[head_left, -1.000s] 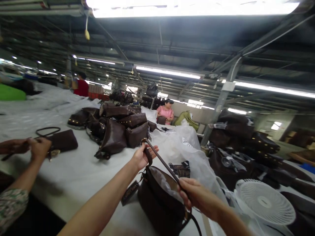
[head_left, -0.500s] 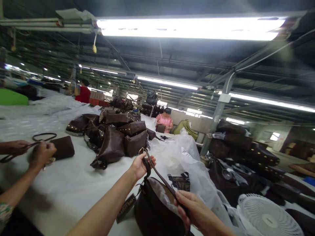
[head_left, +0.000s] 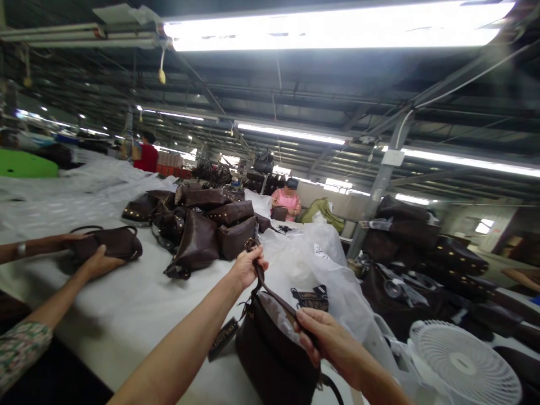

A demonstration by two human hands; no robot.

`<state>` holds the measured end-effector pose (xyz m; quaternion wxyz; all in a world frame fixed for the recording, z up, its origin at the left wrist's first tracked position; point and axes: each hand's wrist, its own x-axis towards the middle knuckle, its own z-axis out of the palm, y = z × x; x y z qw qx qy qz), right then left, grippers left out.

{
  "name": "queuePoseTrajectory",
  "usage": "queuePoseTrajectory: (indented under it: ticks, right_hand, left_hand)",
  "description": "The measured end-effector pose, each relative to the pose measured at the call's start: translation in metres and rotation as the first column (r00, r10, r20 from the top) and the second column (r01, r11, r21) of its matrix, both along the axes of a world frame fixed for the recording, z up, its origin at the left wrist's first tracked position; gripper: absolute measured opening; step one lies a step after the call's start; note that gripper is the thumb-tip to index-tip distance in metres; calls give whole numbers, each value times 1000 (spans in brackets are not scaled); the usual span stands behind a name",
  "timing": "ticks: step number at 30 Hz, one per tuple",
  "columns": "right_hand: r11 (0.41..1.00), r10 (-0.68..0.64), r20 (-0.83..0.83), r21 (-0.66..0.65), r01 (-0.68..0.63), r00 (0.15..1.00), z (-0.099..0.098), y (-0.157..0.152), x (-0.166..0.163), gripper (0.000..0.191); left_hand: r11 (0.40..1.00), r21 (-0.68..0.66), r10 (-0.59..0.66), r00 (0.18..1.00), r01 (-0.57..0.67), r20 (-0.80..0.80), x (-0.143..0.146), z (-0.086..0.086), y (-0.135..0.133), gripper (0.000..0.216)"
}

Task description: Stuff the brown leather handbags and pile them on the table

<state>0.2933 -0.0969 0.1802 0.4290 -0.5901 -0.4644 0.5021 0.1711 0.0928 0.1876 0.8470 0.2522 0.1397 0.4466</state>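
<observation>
A dark brown handbag (head_left: 270,354) stands at the bottom middle, its top open with pale lining or wrapping showing inside. My left hand (head_left: 248,267) is closed around the upper end of its strap (head_left: 276,299), near a metal buckle. Further down the same strap, by the bag's rim, my right hand (head_left: 316,334) pinches it between thumb and fingers. From the bag's left side hangs a black printed tag (head_left: 223,338). Several more black tags (head_left: 311,298) lie on the white-covered table (head_left: 169,337), just beyond the bag.
A pile of brown bags (head_left: 202,236) lies ahead. At left, a co-worker's hands hold another brown bag (head_left: 112,244). Clear plastic wrapping (head_left: 337,275) and a white fan (head_left: 466,363) are on the right, with stacked dark bags (head_left: 405,242) behind. Another person (head_left: 287,201) stands at the back.
My left hand has risen slightly with the strap, which is now drawn more upright. My right hand keeps its hold. The co-worker's hands have turned their bag and now grip its body.
</observation>
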Motion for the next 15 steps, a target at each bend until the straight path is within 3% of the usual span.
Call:
queuePoseTrajectory:
  ticks: [4, 7, 10, 12, 15]
  right_hand:
    - [1000, 7, 141, 11, -9, 990, -8, -11, 6, 49]
    - [977, -110, 430, 210, 19, 896, -19, -24, 25, 42]
    - [898, -258, 727, 423, -119, 636, -23, -32, 46, 29]
    - [866, -325, 840, 449, -221, 434, -15, -30, 52, 31]
    - [867, -400, 909, 418, -272, 119, 13, -15, 42, 33]
  left_hand:
    - [999, -31, -15, 1000, 15, -13, -6, 1, 20, 29]
    - [999, -51, 11, 1000, -12, -14, -20, 2, 38, 41]
    - [998, -22, -53, 997, 52, -57, -30, 3, 43, 41]
    - [987, 25, -157, 981, 161, -113, -29, 5, 37, 38]
    - [942, 100, -294, 932, 320, -212, -16, 11, 19, 30]
